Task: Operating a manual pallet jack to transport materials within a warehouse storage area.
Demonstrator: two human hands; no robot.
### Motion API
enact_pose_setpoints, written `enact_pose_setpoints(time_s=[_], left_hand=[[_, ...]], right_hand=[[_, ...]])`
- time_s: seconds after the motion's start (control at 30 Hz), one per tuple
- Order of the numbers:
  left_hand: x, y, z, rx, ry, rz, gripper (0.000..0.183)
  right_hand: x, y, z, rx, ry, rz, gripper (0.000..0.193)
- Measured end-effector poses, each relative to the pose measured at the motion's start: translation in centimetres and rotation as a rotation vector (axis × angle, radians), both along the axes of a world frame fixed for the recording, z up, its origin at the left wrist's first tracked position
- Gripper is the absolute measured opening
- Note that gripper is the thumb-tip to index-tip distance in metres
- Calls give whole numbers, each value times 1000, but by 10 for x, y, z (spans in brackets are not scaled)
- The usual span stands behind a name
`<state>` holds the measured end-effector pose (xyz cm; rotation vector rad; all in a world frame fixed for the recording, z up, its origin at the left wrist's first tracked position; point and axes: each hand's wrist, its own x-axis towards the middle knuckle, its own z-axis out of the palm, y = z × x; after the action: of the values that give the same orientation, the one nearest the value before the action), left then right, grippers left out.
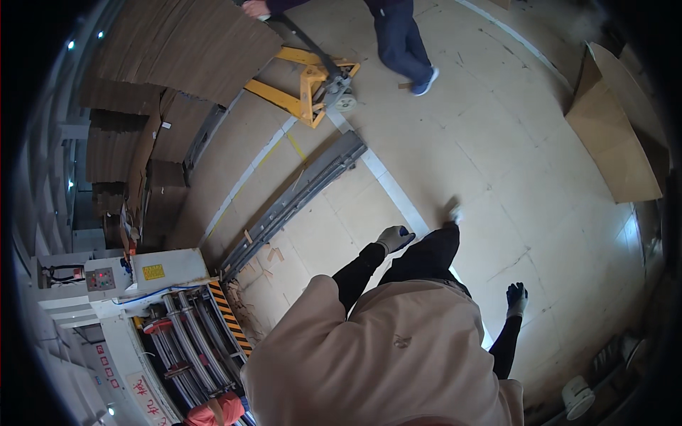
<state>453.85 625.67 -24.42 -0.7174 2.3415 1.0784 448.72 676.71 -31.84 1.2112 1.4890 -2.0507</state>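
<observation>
My left hand (395, 239), in a grey work glove with a dark blue coating, hangs ahead of my body beside my dark trouser leg (429, 254). Its fingers bend loosely, and nothing shows between them. Out to the right, over the tiled floor, is my right hand (517, 299) in a matching glove. Those fingers are a little apart and touch nothing. One white shoe (455, 211) of mine is stepping forward, smeared by motion. Closest to my left hand lies a long grey metal rail (298, 201) at floor level.
A person (398, 35) ahead grips the handle of a yellow pallet truck (307, 94). High stacks of brown cardboard sheets (170, 42) fill the left. A roller machine (192, 334) with striped edging stands at lower left. At right is a large open carton (618, 128); a white fan (577, 397) sits lower right.
</observation>
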Motion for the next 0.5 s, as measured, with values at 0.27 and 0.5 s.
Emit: enact_pose_setpoints(time_s=[0.27, 0.5], left_hand=[[-114, 28, -47, 225, -289, 190, 38], [-323, 30, -22, 155, -230, 80, 39]], right_hand=[[-109, 47, -77, -196, 86, 275, 26], [-279, 62, -27, -28, -83, 292, 33]])
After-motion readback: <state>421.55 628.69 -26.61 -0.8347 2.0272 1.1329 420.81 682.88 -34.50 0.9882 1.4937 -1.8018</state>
